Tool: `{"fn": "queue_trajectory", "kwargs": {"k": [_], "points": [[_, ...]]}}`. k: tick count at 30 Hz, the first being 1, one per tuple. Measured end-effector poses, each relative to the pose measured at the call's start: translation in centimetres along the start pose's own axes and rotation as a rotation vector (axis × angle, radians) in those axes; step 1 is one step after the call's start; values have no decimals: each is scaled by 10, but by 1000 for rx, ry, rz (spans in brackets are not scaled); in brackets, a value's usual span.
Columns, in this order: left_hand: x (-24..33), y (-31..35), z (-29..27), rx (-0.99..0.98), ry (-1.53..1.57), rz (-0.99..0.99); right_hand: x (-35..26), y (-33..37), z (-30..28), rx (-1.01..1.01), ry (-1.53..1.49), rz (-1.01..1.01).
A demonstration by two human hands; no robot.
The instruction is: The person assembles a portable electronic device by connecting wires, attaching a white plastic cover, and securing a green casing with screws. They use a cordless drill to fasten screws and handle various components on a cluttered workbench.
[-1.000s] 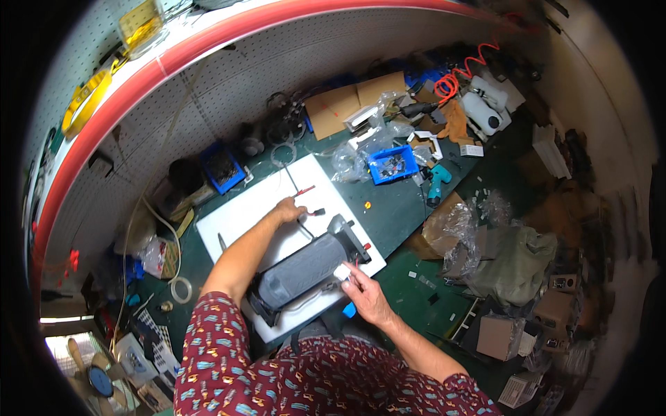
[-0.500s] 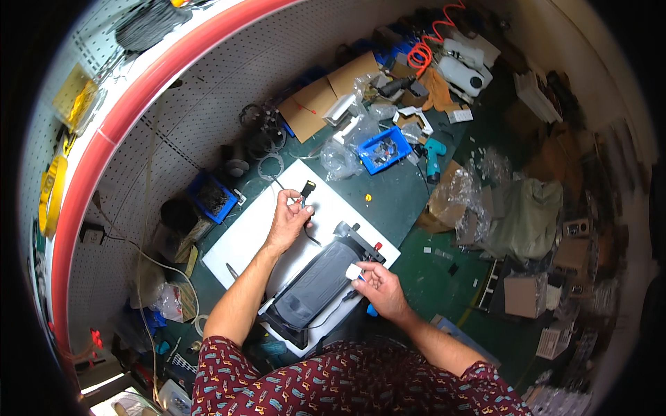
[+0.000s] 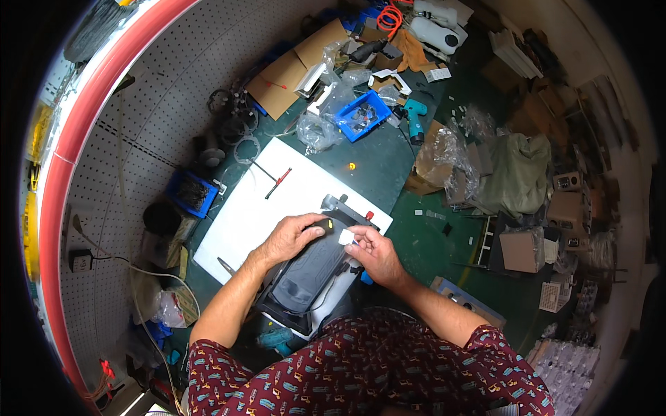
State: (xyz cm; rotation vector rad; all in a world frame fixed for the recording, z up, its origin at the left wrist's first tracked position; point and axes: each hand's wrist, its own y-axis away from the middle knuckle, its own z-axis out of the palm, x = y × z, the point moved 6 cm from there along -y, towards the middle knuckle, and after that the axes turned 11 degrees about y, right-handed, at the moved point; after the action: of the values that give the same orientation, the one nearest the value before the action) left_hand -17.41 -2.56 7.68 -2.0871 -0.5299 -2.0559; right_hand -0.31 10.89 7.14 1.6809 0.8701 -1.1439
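Pinched in my left hand (image 3: 291, 239) is a small black connector (image 3: 325, 224) with a yellow spot at its end. Close to it, my right hand (image 3: 378, 256) grips a small white block-like piece (image 3: 345, 237) between thumb and fingers. A narrow gap separates the two pieces. Under both hands lies a long dark grey device housing (image 3: 305, 274) with a black end frame and a red knob (image 3: 370, 215) at its far right corner. It rests tilted across a white board (image 3: 236, 222). On the board's far part lies a thin red and black tool (image 3: 279, 183).
Beyond the board stand a blue bin of small parts (image 3: 362, 116), a teal power drill (image 3: 415, 121), clear plastic bags (image 3: 318, 132) and cardboard (image 3: 277, 87). Another blue bin (image 3: 191, 194) is at the left. A green cloth bag (image 3: 517, 173) sits at the right.
My left hand has come down and right, bringing the black connector close to the white piece. The red and black tool on the board is now uncovered. The whole view has shifted slightly.
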Motion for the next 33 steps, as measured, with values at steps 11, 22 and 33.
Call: {"fn": "queue_trajectory", "kwargs": {"k": [11, 22, 33], "points": [[2, -2, 16, -250, -230, 23, -38, -1, -7, -45, 369, -37], [0, -3, 20, -301, -113, 10, -31, -4, -12, -126, 336, 48], [0, -5, 21, -300, -33, -86, -15, -4, -14, -111, 248, 100]]}}
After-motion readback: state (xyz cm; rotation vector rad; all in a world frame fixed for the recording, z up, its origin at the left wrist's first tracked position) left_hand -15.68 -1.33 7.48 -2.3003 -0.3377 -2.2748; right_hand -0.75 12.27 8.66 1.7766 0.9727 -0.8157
